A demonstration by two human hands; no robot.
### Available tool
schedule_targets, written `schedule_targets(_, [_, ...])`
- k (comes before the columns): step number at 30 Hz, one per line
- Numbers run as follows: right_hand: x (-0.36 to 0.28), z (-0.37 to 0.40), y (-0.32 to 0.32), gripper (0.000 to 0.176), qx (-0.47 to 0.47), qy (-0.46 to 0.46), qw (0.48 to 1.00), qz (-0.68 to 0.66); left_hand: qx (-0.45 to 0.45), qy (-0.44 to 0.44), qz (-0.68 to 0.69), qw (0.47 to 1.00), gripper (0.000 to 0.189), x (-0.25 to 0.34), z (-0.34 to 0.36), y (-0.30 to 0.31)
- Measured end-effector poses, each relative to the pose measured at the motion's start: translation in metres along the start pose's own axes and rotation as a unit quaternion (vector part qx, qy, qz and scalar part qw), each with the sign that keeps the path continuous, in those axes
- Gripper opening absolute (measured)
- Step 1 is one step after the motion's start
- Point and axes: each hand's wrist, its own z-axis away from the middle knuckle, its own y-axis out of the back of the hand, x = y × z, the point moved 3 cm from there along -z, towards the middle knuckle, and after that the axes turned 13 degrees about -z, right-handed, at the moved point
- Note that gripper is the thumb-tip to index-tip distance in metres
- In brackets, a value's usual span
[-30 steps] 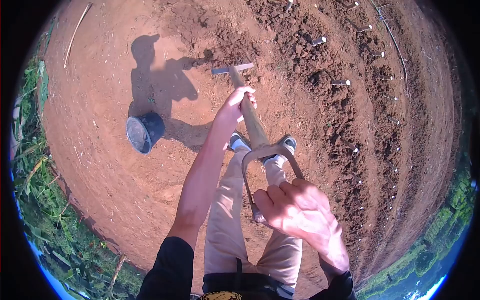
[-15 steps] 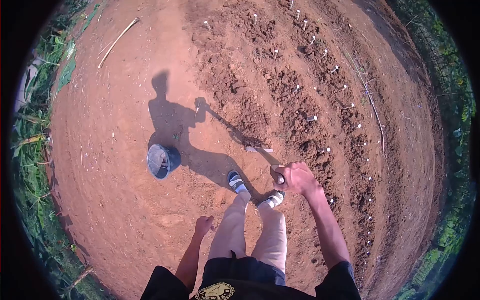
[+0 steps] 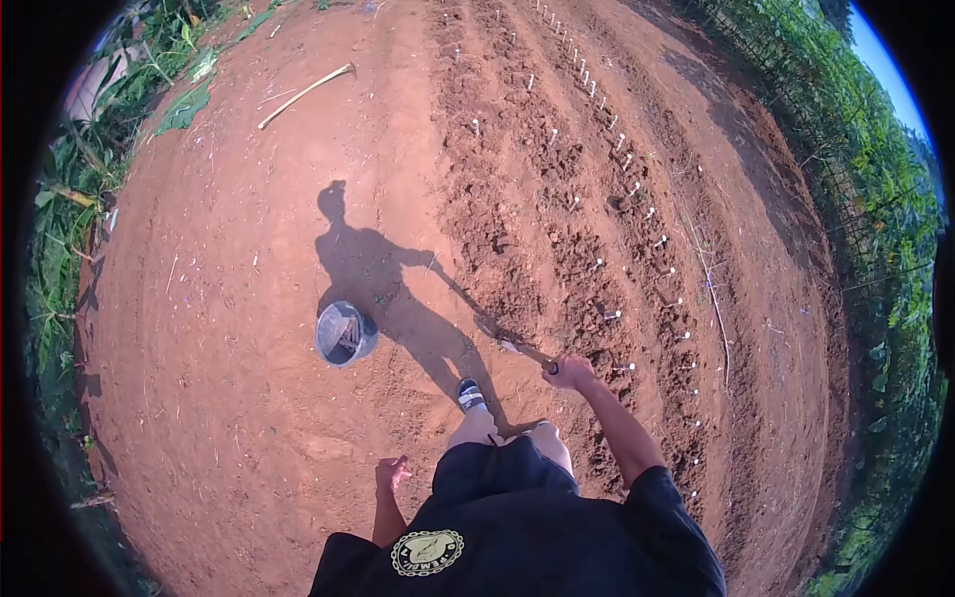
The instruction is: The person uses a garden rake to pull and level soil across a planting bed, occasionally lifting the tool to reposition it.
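My right hand [image 3: 570,372] is wrapped round the end of the wooden handle of a hoe [image 3: 535,356]. The handle slants away from me, and the pale blade end is down at the edge of the loosened soil. My left hand [image 3: 394,472] hangs beside my body above bare ground, its fingers loosely apart and nothing in them. Ahead and to the left stands a dark bucket [image 3: 364,345] with pale, flat pieces inside that I cannot make out.
Rows of loosened soil [image 3: 497,249] run away on the right, with several white-tipped pegs [image 3: 613,315] standing in them. A long pale stick [image 3: 306,95] lies far left, and a thin branch [image 3: 714,298] lies right. Greenery [image 3: 865,189] borders both sides.
My view has tilted up, showing more ground ahead. The hoe stays in my right hand, its handle now lying flatter. My left hand's fingers have loosened from a closed curl.
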Motion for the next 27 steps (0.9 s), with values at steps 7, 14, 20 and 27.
schedule_targets(7, [-0.056,0.038,0.105,0.049,0.018,0.03,0.997,-0.073,-0.087,-0.03,0.273,0.958,0.036,0.024,0.006,-0.005])
schedule_targets(14, [-0.126,0.186,0.214,0.029,0.094,0.164,0.982,0.015,-0.088,0.079,0.185,0.976,0.037,-0.052,-0.024,-0.001])
schedule_targets(20, [-0.143,0.216,0.228,0.031,0.087,0.182,0.979,0.003,-0.079,0.063,0.219,0.97,0.044,-0.071,-0.041,0.024])
schedule_targets(27, [-0.037,-0.001,0.09,0.037,0.024,0.097,0.986,0.135,0.031,-0.046,0.147,0.988,0.06,-0.026,0.02,0.1])
